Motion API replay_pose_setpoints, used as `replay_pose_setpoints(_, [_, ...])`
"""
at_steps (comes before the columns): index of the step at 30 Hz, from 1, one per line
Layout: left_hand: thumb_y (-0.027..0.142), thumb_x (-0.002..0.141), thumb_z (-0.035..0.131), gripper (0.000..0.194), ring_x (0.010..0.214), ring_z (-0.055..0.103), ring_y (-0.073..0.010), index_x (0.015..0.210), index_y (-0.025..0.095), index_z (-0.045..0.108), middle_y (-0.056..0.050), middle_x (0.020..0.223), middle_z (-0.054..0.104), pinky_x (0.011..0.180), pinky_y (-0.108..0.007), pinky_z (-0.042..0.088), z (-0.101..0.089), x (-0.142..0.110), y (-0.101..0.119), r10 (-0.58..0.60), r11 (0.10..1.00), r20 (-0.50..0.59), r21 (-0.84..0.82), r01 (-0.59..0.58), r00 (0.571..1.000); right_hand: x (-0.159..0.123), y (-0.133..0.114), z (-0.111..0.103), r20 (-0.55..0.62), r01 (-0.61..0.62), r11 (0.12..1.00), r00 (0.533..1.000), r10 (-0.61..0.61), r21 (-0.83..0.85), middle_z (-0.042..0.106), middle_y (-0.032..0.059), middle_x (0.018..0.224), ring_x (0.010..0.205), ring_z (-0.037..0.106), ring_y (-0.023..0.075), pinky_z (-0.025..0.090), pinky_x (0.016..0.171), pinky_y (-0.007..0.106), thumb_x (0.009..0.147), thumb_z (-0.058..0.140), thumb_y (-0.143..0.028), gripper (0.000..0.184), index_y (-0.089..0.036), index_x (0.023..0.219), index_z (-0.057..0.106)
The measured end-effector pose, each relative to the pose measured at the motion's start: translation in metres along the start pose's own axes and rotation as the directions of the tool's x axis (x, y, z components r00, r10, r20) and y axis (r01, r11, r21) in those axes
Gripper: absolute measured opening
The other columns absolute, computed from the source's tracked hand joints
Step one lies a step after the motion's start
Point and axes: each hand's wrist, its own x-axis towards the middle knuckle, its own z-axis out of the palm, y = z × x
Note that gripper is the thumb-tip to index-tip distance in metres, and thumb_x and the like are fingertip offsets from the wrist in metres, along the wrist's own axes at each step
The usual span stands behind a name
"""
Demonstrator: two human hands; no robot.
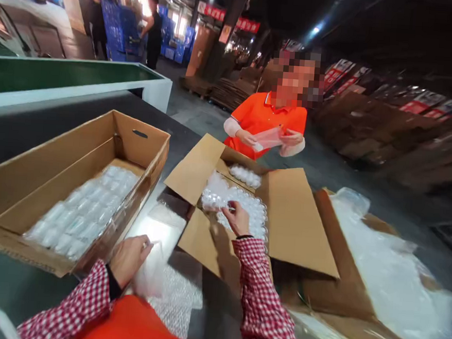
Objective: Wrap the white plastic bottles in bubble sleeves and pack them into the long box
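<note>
My left hand (129, 258) is closed, thumb and fingers pinching a thin clear plastic bag (151, 275) that hangs over the bench. Reaching into an open cardboard carton (303, 221), my right hand (238, 219) has its fingertips pinched together above rows of small clear round containers (249, 202). What lies between those fingertips is too small to make out. Just left of them, a translucent plastic film (215, 187) covers some containers. To the left, a long cardboard box (56, 163) holds wrapped clear cylindrical pieces (87, 209).
Bubble wrap (181, 290) lies on the bench before me. On the right, another carton (343, 260) holds white plastic bags (382, 258). A co-worker in an orange shirt (268, 121) stands across, holding a clear bag (269, 137). A green conveyor (62, 75) runs behind the long box.
</note>
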Motion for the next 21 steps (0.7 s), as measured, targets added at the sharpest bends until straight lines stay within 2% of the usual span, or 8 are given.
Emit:
replay_pose_setpoints(2, [0.038,0.091,0.04,0.033,0.08,0.066,-0.0296,0.089,0.018,0.066,-0.012,0.079,0.069,0.067,-0.033,0.041,0.001,0.006,0.002,0.006,1.0,0.024,0.01,-0.007,1.0,-0.031,-0.012,-0.015,-0.016,0.083,0.971,0.997,-0.081,0.226,0.064,0.0088,0.11,0.092,0.064,0.0166,0.051,0.082,0.029,0.083,0.058,-0.031,0.037,-0.014,0.116,0.055])
replay_pose_setpoints(4, [0.038,0.091,0.041,0.034,0.079,0.066,-0.029,0.088,0.017,0.067,-0.013,0.077,0.07,0.066,-0.032,0.04,0.002,0.009,0.004,0.02,1.0,0.034,0.017,-0.02,0.999,-0.071,-0.026,-0.022,-0.034,0.176,0.831,0.982,-0.187,0.528,0.064,0.008,0.112,0.094,0.063,0.0178,0.053,0.082,0.031,0.081,0.061,-0.035,0.04,-0.018,0.117,0.056])
replay_pose_setpoints(6, [0.036,0.091,0.041,0.034,0.076,0.066,-0.0279,0.088,0.016,0.067,-0.013,0.076,0.07,0.063,-0.031,0.038,0.002,0.01,0.008,0.04,0.999,0.033,0.016,-0.041,0.999,-0.114,-0.039,-0.02,-0.047,0.246,0.68,0.954,-0.298,0.691,0.064,0.0086,0.111,0.095,0.063,0.0195,0.053,0.081,0.033,0.081,0.062,-0.034,0.036,-0.02,0.115,0.058])
replay_pose_setpoints(7, [0.035,0.092,0.04,0.034,0.076,0.066,-0.0271,0.088,0.016,0.068,-0.013,0.076,0.07,0.062,-0.031,0.038,0.002,0.01,0.01,0.054,0.998,0.029,0.012,-0.054,0.998,-0.133,-0.044,-0.015,-0.034,0.281,0.665,0.933,-0.359,0.692,0.063,0.0088,0.112,0.097,0.062,0.0201,0.053,0.082,0.034,0.083,0.06,-0.031,0.034,-0.022,0.115,0.059])
replay_pose_setpoints(10, [0.033,0.092,0.038,0.035,0.074,0.065,-0.0245,0.086,0.017,0.068,-0.011,0.077,0.07,0.061,-0.029,0.036,0.003,0.005,0.015,0.098,0.995,0.008,-0.015,-0.098,0.995,-0.172,-0.054,0.002,0.026,0.438,0.72,0.845,-0.534,0.538,0.058,0.0112,0.12,0.11,0.057,0.0223,0.049,0.093,0.038,0.085,0.054,-0.021,0.035,-0.022,0.12,0.056])
replay_pose_setpoints(14, [0.031,0.092,0.038,0.034,0.069,0.063,-0.0203,0.085,0.016,0.068,-0.009,0.074,0.069,0.061,-0.027,0.037,0.009,-0.005,0.023,0.175,0.98,0.015,-0.103,-0.172,0.984,-0.187,-0.06,0.018,0.113,0.587,0.716,0.738,-0.665,0.378,0.052,0.0151,0.123,0.111,0.054,0.0234,0.048,0.094,0.039,0.083,0.051,-0.014,0.044,-0.018,0.127,0.047])
replay_pose_setpoints(18, [0.033,0.091,0.039,0.035,0.063,0.059,-0.0173,0.081,0.015,0.066,-0.006,0.069,0.065,0.06,-0.026,0.037,0.016,-0.014,0.029,0.229,0.949,0.013,-0.227,-0.221,0.973,-0.188,-0.066,0.017,0.141,0.624,0.72,0.718,-0.681,0.304,0.06,0.0119,0.103,0.091,0.058,0.0212,0.052,0.082,0.037,0.085,0.047,-0.015,0.035,-0.015,0.12,0.043])
replay_pose_setpoints(21, [0.041,0.091,0.037,0.039,0.053,0.054,-0.0148,0.08,0.015,0.064,-0.001,0.059,0.058,0.052,-0.023,0.037,0.018,-0.017,0.029,0.233,0.916,0.016,-0.34,-0.214,0.972,-0.192,-0.07,0.015,0.124,0.661,0.7,0.697,-0.706,0.27,0.057,0.0126,0.111,0.1,0.056,0.0214,0.049,0.088,0.036,0.087,0.045,-0.014,0.026,-0.017,0.113,0.047])
